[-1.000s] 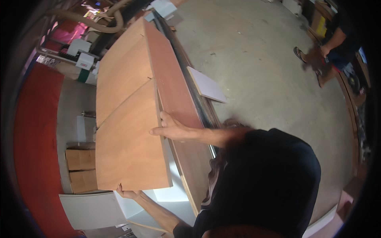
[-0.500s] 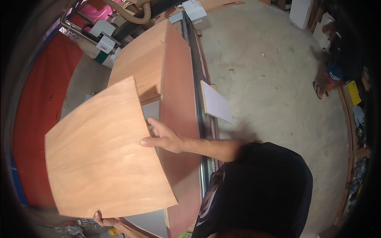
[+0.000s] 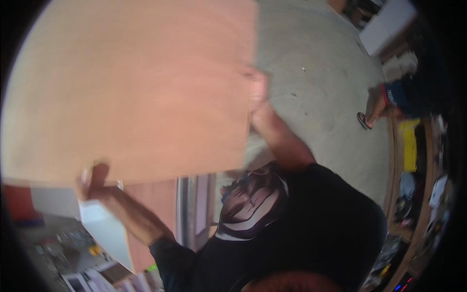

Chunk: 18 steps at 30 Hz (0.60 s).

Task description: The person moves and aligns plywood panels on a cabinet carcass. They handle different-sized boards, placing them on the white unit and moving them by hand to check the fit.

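A large light-brown plywood panel [image 3: 131,97] is raised up in front of me and fills the upper left of the view, blurred by motion. My left hand [image 3: 93,181] grips its lower edge, thumb on the near face. At the panel's right edge, my right hand [image 3: 258,90] is closed round it, with the fingers partly hidden and smeared. Below and behind the panel shows part of a reddish-brown wooden board [image 3: 153,209], on a bench with a metal rail [image 3: 184,209].
A person in dark shorts [image 3: 401,97] stands at the far right, beside wooden shelving [image 3: 422,194] that holds a yellow item [image 3: 408,145] and clutter. A white board [image 3: 386,27] leans at the upper right. Grey floor [image 3: 326,97] lies between. Various items sit at the lower left.
The panel has come up and closer, now covering much of the bench. Both hands have risen with it, still gripping its edges. My view has turned, and the shelving shows more.
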Available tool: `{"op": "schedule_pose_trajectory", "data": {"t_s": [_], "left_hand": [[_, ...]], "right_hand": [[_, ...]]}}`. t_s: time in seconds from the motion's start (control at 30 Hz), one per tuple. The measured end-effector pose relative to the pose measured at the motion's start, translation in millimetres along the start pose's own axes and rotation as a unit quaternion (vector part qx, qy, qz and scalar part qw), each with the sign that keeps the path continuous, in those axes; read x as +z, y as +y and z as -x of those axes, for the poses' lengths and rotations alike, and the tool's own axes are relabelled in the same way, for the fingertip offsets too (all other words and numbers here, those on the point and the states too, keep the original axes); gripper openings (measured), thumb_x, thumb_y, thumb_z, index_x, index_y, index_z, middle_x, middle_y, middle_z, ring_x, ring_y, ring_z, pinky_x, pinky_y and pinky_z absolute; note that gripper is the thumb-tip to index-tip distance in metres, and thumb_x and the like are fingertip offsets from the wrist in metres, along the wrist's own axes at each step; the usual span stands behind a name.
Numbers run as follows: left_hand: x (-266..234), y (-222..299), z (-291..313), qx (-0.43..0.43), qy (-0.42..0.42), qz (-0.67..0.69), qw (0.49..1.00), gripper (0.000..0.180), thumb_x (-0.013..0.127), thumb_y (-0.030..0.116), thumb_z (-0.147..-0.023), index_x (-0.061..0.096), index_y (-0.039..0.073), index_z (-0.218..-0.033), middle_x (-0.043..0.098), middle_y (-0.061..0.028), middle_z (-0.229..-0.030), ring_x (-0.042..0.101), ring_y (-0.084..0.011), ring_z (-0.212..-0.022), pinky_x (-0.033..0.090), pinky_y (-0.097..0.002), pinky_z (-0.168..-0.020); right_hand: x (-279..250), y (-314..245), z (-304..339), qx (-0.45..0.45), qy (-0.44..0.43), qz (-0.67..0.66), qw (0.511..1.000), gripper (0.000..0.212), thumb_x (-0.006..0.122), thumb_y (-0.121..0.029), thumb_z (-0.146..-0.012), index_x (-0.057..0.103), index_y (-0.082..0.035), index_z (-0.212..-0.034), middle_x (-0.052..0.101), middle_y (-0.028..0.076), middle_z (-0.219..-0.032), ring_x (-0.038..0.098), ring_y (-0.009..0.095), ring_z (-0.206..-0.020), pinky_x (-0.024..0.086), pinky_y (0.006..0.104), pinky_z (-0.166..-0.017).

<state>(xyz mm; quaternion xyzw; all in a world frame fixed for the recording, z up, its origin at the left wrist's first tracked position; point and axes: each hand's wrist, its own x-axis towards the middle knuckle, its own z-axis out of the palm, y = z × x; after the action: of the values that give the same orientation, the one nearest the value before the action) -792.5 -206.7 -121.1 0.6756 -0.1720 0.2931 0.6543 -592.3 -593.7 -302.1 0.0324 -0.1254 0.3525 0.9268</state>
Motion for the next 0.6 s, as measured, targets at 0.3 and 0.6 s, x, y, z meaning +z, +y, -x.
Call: {"op": "schedule_pose_trajectory", "data": {"t_s": [0.3, 0.6], "left_hand": [[312.3, -180.1, -108.0, -0.171, -0.12, 0.206, 0.956, 0.04, 0.076, 0.004, -0.076, 0.067, -0.008, -0.112, 0.073, -0.0162, -0.1, 0.072, -0.0242, -0.097, 0.057, -0.037, -0.087], [403.4, -502.2, -31.5, -0.451, -0.026, 0.49, 0.745, 0.036, 0.066, 0.006, -0.085, 0.061, -0.001, -0.12, 0.068, -0.0098, -0.108, 0.067, -0.022, -0.106, 0.054, -0.0392, -0.094]], "right_hand": [[-42.6, -153.5, 137.7, -0.377, 0.269, 0.222, 0.858, 0.07, 0.056, -0.031, -0.092, 0.04, 0.008, -0.147, 0.053, 0.027, -0.143, 0.056, 0.04, -0.127, 0.046, 0.05, -0.108], [-86.3, -246.2, 184.0, -0.355, 0.421, 0.306, 0.777, 0.06, 0.062, -0.016, -0.085, 0.048, 0.008, -0.138, 0.06, 0.023, -0.132, 0.062, 0.036, -0.118, 0.054, 0.0494, -0.099]]}}
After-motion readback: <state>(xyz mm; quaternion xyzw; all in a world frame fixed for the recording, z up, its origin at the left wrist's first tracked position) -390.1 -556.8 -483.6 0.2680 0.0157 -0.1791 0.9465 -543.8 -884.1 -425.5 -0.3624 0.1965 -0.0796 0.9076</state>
